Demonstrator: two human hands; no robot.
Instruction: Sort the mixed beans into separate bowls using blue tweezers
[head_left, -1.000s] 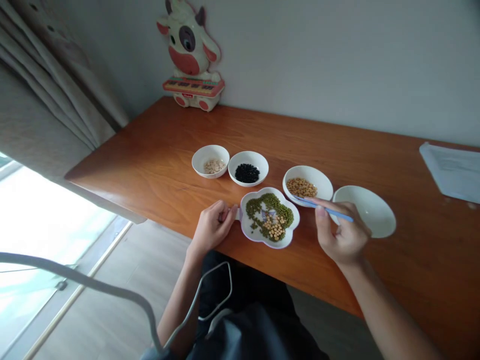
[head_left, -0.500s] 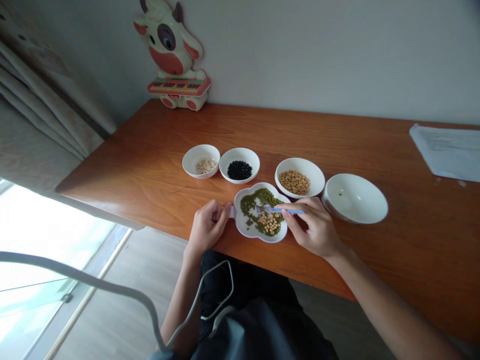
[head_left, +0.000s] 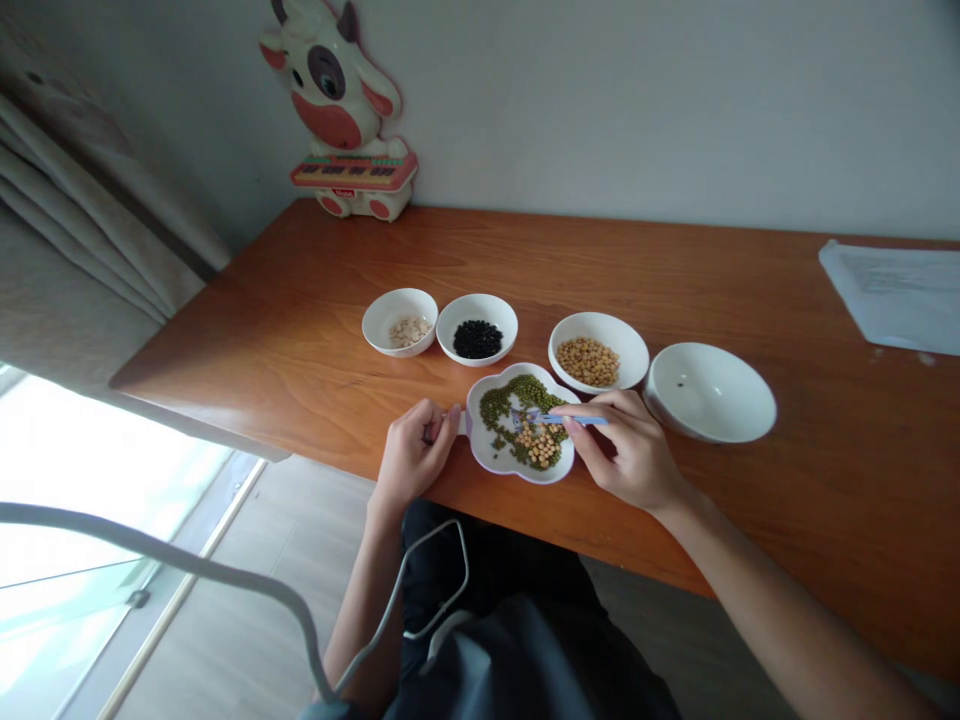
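White dish: flower-shaped with a pale purple rim, resting near the desk's front edge, between the two hands.
Green beans: spread over much of the dish, thickest along the far and left sides.
Yellow beans: a loose cluster in the dish's near right part, mixed at the edges with the green.
Left hand: fingers curled, thumb on top, pinching the dish's short handle.
Right hand: thumb and fingertips pinching a blue tool, whose far end points left over the dish; whether its tip touches any bean, I cannot tell.
Far left bowl: pale flakes at the bottom.
Second bowl: black beans in a heap; it stands just beside the first, behind the dish.
Third bowl: more yellow beans, behind the right hand.
Far right bowl: one dark speck on the white inside.
Cow toy: at the desk's back left corner, against the wall, with a keyboard in front.
Sheet: flat at the back right.
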